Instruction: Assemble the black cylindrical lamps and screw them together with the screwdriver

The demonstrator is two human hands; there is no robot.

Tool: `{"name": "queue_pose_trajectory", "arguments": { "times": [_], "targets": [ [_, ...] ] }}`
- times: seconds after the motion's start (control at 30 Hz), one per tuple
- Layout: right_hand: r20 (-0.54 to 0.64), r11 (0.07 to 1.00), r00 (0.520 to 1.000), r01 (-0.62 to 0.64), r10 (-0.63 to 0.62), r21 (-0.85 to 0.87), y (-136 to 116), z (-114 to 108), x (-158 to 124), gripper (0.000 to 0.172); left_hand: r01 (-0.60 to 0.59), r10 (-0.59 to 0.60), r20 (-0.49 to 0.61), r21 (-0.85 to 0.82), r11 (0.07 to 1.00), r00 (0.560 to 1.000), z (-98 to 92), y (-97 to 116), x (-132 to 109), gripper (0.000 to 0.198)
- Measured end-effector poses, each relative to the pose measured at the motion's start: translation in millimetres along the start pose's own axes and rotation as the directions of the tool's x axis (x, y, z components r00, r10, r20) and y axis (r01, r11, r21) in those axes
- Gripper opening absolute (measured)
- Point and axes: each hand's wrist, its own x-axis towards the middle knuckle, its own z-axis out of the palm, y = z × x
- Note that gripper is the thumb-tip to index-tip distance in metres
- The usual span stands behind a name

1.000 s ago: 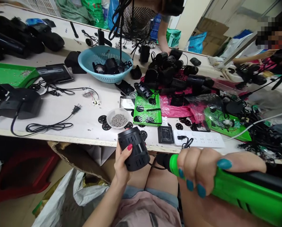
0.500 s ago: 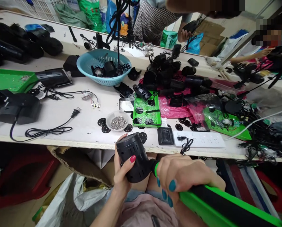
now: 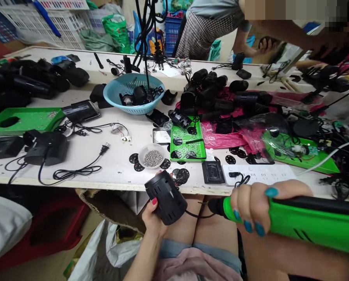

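My left hand point(image 3: 154, 218) is wrapped round a black slotted cylindrical housing point(image 3: 167, 199), held tilted over my lap just off the bench's front edge. A dark cord runs from its lower right side. In my right hand point(image 3: 258, 207) is a green and black electric screwdriver point(image 3: 312, 222), its thin bit pointing left at the housing with a gap between them. Beyond the housing, a small round dish of screws point(image 3: 153, 157) stands on the bench, with several black slotted discs point(image 3: 138, 166) around it.
A blue colander point(image 3: 133, 111) holds black parts. Behind the dish lies a green perforated tray point(image 3: 189, 156). A white power strip point(image 3: 262, 170) is at the front right, beside a black square part point(image 3: 213, 172). Black cords point(image 3: 146, 35) hang overhead. A co-worker point(image 3: 209, 35) stands across the bench.
The screwdriver has pulled away to the right from the housing, and its bit now shows. My left hand has tilted the housing. The view has shifted, so the bench sits slightly lower.
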Motion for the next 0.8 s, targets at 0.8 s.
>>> {"name": "queue_pose_trajectory", "arguments": {
  "times": [0.8],
  "targets": [
    [-0.165,0.986,0.973,0.158,-0.164,-0.053,48.8,-3.6,22.5,0.06,-0.058,0.063,-0.017,0.21,0.976,0.998,6.6,-3.9,-1.8,0.072]
  ]
}}
